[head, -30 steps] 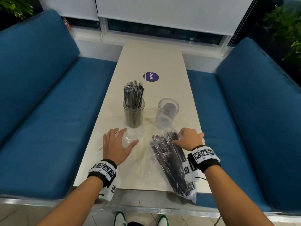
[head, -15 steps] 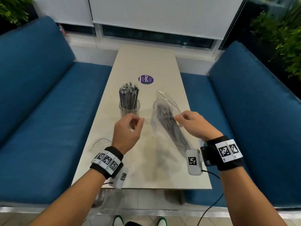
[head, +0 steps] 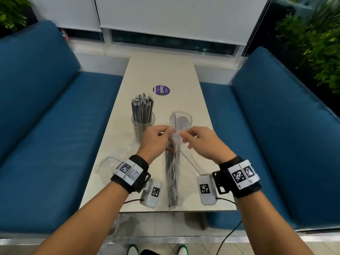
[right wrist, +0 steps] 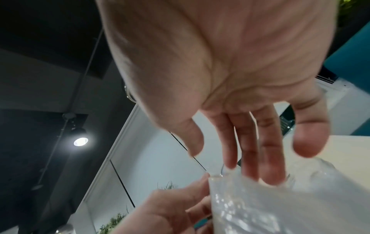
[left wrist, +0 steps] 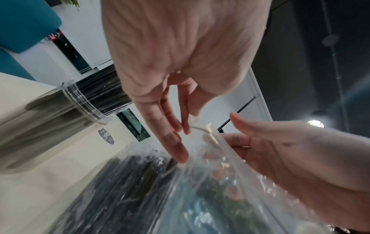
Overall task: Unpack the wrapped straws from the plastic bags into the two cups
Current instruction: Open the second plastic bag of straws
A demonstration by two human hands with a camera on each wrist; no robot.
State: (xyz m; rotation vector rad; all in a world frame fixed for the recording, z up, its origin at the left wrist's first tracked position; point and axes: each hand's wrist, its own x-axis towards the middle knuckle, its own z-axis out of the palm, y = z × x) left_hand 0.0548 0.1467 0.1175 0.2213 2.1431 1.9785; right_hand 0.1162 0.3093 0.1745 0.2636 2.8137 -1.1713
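Booth table (head: 161, 70): far-left cup (head: 143, 126) filled; right cup (head: 181, 120) empty.
Bag (head: 173, 162) now lifted; my left hand (head: 154, 139) and right hand (head: 199, 142) pinch its mouth, ready to open.

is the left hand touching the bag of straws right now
Touching. In the head view the left hand pinches the top edge of the bag of straws; the left wrist view shows its fingertips against the plastic.

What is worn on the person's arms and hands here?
Forearms bare, no sleeves or gloves. Each wrist carries a black band with white square-coded tags, a white tagged camera box hanging below, and a thin black cable trailing off.
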